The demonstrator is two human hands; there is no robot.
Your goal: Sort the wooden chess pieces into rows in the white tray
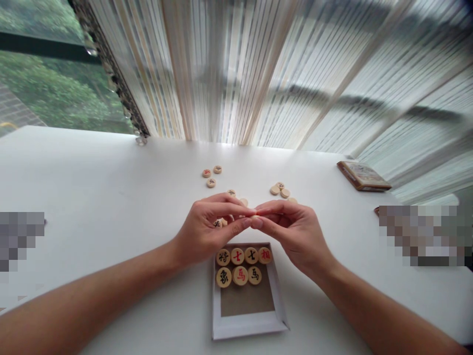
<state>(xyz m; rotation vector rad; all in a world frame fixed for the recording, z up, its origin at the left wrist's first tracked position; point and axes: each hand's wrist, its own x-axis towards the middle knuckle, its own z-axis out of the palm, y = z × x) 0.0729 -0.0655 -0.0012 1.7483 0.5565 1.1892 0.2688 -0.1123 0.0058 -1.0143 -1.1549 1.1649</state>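
My left hand (212, 222) and my right hand (290, 224) meet just beyond an open box (251, 328). Fingertips of both pinch one small round piece (254, 217), mostly covered by them, so its marking is hidden. Inside the box, round wooden pieces with red or black characters lie in two rows: four in the far row, including a black one (223, 257) at its left end, and three in the nearer row, with a red one (240, 276) in the middle. Under my left hand, another black-marked piece (217, 224) is partly visible on the table.
On the white table (148, 197), loose pieces lie beyond my hands, three at the left (211, 183) and several at the right (285, 193). A flat brown-edged box (364, 176) rests at the far right. Striped curtains (229, 74) hang behind the table.
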